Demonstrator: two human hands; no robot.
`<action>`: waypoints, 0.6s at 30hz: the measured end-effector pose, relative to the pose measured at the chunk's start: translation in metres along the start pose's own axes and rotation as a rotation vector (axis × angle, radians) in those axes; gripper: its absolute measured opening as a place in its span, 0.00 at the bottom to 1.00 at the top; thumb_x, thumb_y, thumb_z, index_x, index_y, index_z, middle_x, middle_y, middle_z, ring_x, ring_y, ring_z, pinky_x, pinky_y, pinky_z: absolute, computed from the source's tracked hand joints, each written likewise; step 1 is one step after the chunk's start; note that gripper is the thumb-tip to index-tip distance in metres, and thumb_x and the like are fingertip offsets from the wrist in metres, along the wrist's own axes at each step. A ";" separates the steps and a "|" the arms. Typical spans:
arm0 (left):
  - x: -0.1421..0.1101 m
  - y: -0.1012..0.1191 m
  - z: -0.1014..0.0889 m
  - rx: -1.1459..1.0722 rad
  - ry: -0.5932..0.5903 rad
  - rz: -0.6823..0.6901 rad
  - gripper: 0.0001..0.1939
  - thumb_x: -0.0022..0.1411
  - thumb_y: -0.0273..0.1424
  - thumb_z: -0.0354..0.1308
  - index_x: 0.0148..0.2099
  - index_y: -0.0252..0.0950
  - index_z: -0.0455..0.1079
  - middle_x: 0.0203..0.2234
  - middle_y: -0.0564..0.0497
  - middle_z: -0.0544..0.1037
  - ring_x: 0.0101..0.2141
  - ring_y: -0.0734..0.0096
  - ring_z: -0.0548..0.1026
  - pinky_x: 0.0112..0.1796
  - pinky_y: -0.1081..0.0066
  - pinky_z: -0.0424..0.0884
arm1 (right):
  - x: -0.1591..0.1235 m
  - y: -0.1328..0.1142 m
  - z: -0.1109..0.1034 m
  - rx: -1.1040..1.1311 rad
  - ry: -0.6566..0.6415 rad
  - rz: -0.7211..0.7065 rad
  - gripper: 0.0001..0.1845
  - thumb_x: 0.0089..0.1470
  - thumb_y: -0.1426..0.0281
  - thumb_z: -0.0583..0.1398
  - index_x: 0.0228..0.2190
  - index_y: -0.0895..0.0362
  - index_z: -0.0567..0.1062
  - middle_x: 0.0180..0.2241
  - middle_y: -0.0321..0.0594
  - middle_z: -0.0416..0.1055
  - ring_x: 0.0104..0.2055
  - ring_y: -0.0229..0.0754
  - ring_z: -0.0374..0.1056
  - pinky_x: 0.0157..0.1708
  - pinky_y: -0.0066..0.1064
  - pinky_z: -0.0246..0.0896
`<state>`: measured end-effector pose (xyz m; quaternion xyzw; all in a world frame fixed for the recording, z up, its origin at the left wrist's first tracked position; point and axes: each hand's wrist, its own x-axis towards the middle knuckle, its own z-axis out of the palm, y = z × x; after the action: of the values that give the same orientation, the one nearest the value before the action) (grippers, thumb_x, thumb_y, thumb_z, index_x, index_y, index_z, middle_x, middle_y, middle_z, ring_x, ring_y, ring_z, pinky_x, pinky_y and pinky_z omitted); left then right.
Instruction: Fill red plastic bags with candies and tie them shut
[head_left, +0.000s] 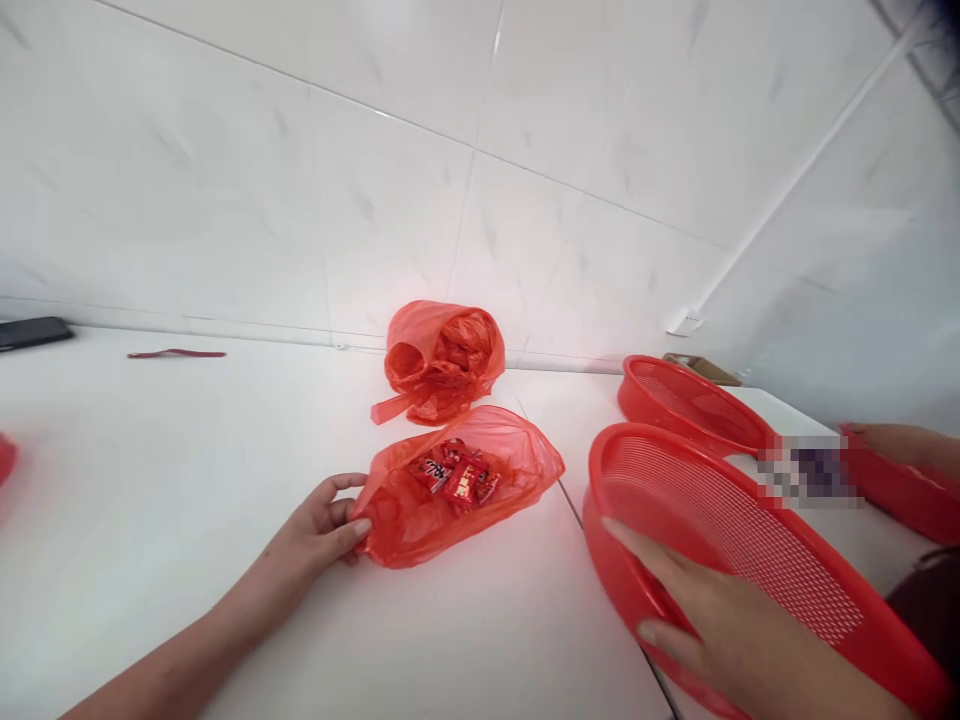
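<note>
- The right grip (705, 610) is spreading thumb and forefinger apart and touching the side of the near basket (720, 540), a red mesh one with a solid rim.
- The left grip (330, 520) is pinching the left edge of the open bag (405, 525) between thumb and fingers.
- That bag is lying mid-desk, left of the near basket; its thin, see-through red plastic is wrinkling and gaping upward.
- Small shiny red sweets (461, 482), some showing printing, are sitting inside it.
- Another person's hand (911, 445) is reaching in at right, touching a further red container (907, 500); a pixelated patch is hiding what lies beside it.
- A crumpled red bag (446, 360) is standing just behind the open one.
- The far basket (690, 400) is resting behind the near one, which is partly covering it.
- A red strip (176, 353) and a dark flat object (34, 332) are lying along the desk (187, 450) by the tiled wall (375, 180).
</note>
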<state>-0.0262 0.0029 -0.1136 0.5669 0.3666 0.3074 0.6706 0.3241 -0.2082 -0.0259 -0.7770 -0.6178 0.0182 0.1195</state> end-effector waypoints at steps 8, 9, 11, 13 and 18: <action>-0.002 -0.001 -0.006 -0.040 -0.064 0.032 0.24 0.59 0.40 0.58 0.55 0.44 0.56 0.31 0.53 0.72 0.31 0.70 0.71 0.33 0.70 0.68 | 0.043 -0.030 0.006 -0.263 0.259 -0.138 0.20 0.55 0.60 0.52 0.48 0.49 0.71 0.53 0.44 0.68 0.51 0.54 0.67 0.41 0.42 0.68; -0.004 0.000 -0.005 -0.032 -0.067 0.034 0.24 0.59 0.40 0.58 0.55 0.43 0.55 0.31 0.53 0.72 0.31 0.69 0.71 0.33 0.69 0.68 | 0.051 -0.042 0.010 -0.227 0.275 -0.128 0.21 0.56 0.60 0.52 0.49 0.49 0.70 0.54 0.43 0.66 0.53 0.54 0.66 0.43 0.43 0.67; -0.006 -0.001 -0.002 -0.008 -0.059 0.045 0.26 0.59 0.40 0.57 0.57 0.44 0.53 0.33 0.52 0.72 0.32 0.68 0.71 0.32 0.69 0.68 | 0.069 -0.062 0.022 -0.122 0.321 -0.070 0.25 0.55 0.60 0.52 0.54 0.50 0.65 0.57 0.43 0.62 0.56 0.52 0.62 0.47 0.43 0.65; -0.007 -0.003 0.002 0.027 -0.037 0.059 0.30 0.57 0.39 0.58 0.58 0.44 0.50 0.33 0.53 0.71 0.32 0.68 0.71 0.31 0.69 0.68 | 0.090 -0.073 0.038 0.023 0.373 0.027 0.32 0.54 0.59 0.53 0.59 0.52 0.56 0.60 0.46 0.57 0.57 0.51 0.60 0.48 0.41 0.63; -0.003 0.011 0.007 0.102 0.068 0.048 0.34 0.55 0.31 0.58 0.60 0.43 0.48 0.25 0.58 0.69 0.25 0.71 0.70 0.29 0.68 0.69 | 0.132 -0.071 0.063 0.359 0.297 0.269 0.22 0.45 0.59 0.59 0.41 0.55 0.71 0.39 0.45 0.72 0.38 0.49 0.69 0.31 0.36 0.61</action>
<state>-0.0219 -0.0020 -0.1012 0.5982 0.3910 0.3234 0.6203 0.2767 -0.0560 -0.0569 -0.8127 -0.4714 0.0288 0.3413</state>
